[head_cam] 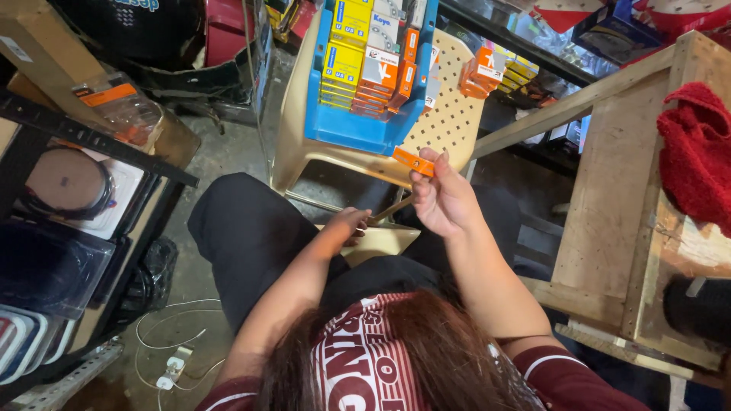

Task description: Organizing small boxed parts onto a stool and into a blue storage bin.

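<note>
Head view: right hand point(445, 202) raised in front of the torso, thumb and fingertips point(419, 176) pinching a small orange box point(413, 161) by its near end. The box sticks out leftward and up from the fingers, roughly level, clear of everything else. Remaining fingers curl loosely behind it.

Left hand point(352, 222) sits lower and to the left of the right hand, down near the lap, fingers curled in. It looks closed on something thin, maybe the stick-like piece point(392, 209) running up toward the right wrist, but the grip is hidden; cannot tell for certain. It lies on or just above a pale flat piece point(381, 242) on the lap.

Just beyond the right hand: beige chair point(449, 122) with a perforated seat, carrying a blue bin point(343, 128) packed with yellow, white and orange boxes point(365, 57) on edge. More orange boxes point(483, 76) lie on the chair past the fingertips. Wooden bench point(609, 198) right of the right forearm, red cloth point(697, 156) on it. Rack point(91, 141) far left of the left arm.

Handling judgement: the box looks like light, thin cardboard, stiff enough for a two-finger pinch but crushable if squeezed hard. Matte, not slippery. Best held across the short sides or at one end, as now.
</note>
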